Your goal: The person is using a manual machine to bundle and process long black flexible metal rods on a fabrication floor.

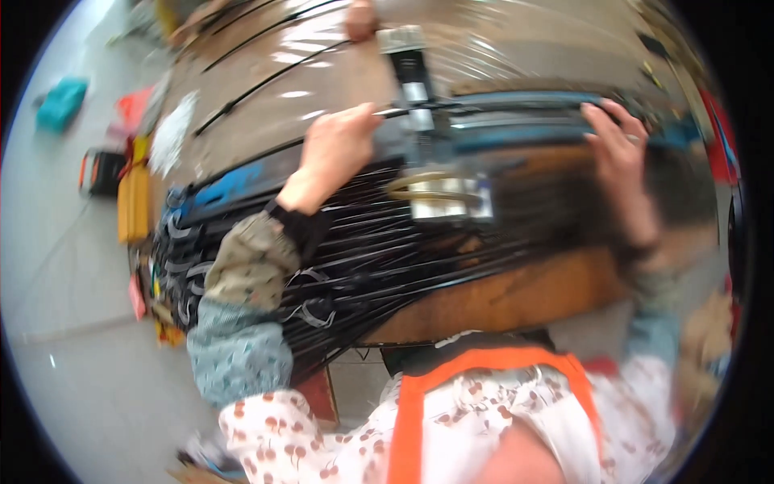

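A long thin black rod [476, 106] runs across the bench in front of me, left to right. My left hand [334, 149] is closed round its left part, the thumb on top. Farther right, my right hand [625, 153] has its fingers bent onto the rod's right end; this hand is partly blurred. Between the hands, the rod crosses a dark upright fixture [417, 93] with pale bands. Nearer to me, a yellowish ring [435, 189] lies on a small white block [451, 206]. Many thin black rods [355, 234] lie in a bundle beneath my left forearm.
Clear plastic film covers the brown bench top [266, 89]. Another person's hand [360, 18] is at the far edge. On the floor at left are a teal bag [60, 105], a black and orange case [101, 173] and a yellow box [133, 202].
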Tool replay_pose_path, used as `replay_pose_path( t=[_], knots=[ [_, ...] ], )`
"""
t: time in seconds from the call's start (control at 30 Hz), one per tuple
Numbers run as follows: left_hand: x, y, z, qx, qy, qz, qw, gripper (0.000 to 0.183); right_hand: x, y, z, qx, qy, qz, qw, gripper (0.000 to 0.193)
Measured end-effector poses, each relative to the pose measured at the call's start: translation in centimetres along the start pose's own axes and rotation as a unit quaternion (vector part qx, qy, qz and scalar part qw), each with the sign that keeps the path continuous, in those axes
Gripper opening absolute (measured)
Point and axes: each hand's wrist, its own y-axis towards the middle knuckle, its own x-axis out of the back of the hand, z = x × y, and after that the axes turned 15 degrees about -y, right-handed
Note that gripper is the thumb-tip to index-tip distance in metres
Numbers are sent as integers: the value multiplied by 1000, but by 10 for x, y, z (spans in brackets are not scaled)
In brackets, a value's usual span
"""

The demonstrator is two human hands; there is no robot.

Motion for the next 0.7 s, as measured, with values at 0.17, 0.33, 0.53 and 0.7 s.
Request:
replay_pose_path(
  t=[0.17, 0.33, 0.53, 0.7],
  knots=[
    [-11, 4, -7, 55, 37, 18, 998, 16, 9, -30, 31, -30, 118, 59, 991, 24],
    [-11, 2, -12, 49, 33, 19, 998, 15, 7, -35, 52, -46, 140, 75, 986, 30],
    [-17, 4, -9, 53, 37, 19, 998, 14, -18, -22, 93, -24, 260, 86, 962, 29],
    [-22, -5, 13, 8, 75, -1, 997, 7, -38, -21, 91, -49, 420, 107, 900, 20]
  ],
)
